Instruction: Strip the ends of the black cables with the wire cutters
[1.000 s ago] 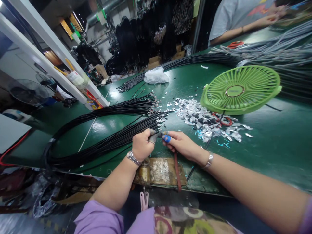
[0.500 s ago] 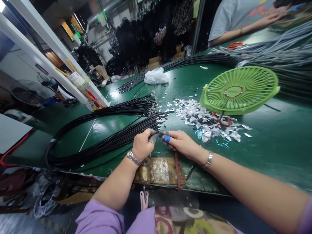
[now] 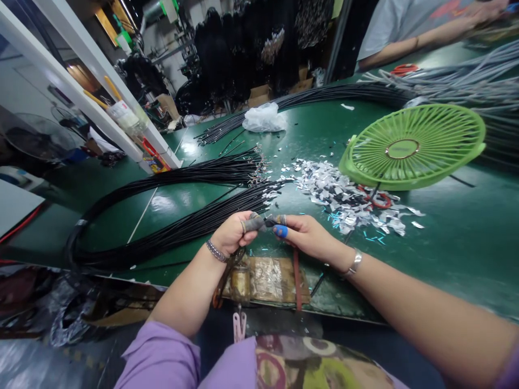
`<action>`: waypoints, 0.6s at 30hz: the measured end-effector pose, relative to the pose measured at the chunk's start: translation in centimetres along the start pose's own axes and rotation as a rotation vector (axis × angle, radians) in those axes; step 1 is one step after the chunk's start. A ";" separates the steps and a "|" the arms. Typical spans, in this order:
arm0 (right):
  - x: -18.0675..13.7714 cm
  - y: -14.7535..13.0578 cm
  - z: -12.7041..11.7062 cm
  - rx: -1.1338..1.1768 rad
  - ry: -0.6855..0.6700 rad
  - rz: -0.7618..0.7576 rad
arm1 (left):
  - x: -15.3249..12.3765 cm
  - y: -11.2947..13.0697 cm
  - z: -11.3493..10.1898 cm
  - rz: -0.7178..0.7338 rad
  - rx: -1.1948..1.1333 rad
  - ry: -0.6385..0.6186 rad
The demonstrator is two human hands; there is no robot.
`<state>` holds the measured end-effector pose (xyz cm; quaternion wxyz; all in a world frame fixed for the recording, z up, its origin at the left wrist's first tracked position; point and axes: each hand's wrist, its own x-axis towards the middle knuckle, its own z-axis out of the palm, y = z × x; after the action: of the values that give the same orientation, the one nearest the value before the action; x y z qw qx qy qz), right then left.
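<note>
My left hand point(image 3: 234, 233) and my right hand point(image 3: 310, 235) meet above the green table's near edge, both closed in a pinch. Between their fingertips is a short stretch of black cable point(image 3: 268, 220); the fingers hide most of it. Grey wraps cover some fingertips, and a blue one is on my right thumb. Just behind my hands lies a bundle of black cables point(image 3: 194, 229), its stripped ends pointing right. Under my left wrist is a dark tool with an orange-brown handle point(image 3: 219, 292), partly hidden.
A pile of silvery scraps point(image 3: 324, 189) lies right of the cable ends, beside a green fan point(image 3: 417, 146). A taped board point(image 3: 270, 278) sits at the near edge. Further back are a plastic bag point(image 3: 264, 118) and grey cables point(image 3: 458, 81). A co-worker's arm point(image 3: 425, 43) is at upper right.
My left hand has shifted a little left and turned, so its fingers now point right. A small gap shows between both hands' fingertips. The dark tool beneath my left wrist has come into view.
</note>
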<state>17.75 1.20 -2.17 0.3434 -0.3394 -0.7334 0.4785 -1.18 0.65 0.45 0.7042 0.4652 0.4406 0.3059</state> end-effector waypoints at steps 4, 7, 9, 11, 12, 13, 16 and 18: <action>0.0 0.2 -0.1 -0.100 0.005 -0.093 | -0.2 0.0 -0.2 -0.038 -0.089 -0.091; 0.1 0.5 -0.2 -0.261 0.046 -0.121 | -0.3 0.0 -0.2 -0.040 -0.091 -0.121; 0.1 0.6 -0.3 -0.367 0.134 -0.129 | -0.3 0.1 -0.2 -0.040 -0.077 -0.098; -0.1 0.7 -0.4 -0.445 0.249 -0.170 | -0.2 0.1 -0.1 -0.045 -0.055 -0.068; -0.1 0.7 -0.5 -0.480 0.294 -0.204 | -0.2 0.1 -0.1 -0.049 -0.041 -0.059; -0.2 0.7 -0.5 -0.513 0.323 -0.241 | -0.2 0.1 0.0 -0.052 -0.025 -0.057; -0.4 0.7 -0.6 -0.609 0.308 -0.311 | -0.1 0.0 0.1 -0.058 0.029 -0.057; -0.4 0.8 -0.7 -0.656 0.265 -0.327 | -0.1 0.0 0.1 -0.061 0.065 -0.053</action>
<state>18.71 1.42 -2.75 0.3802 -0.3688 -0.8411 0.1095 -1.14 0.51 0.50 0.7091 0.4821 0.4455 0.2575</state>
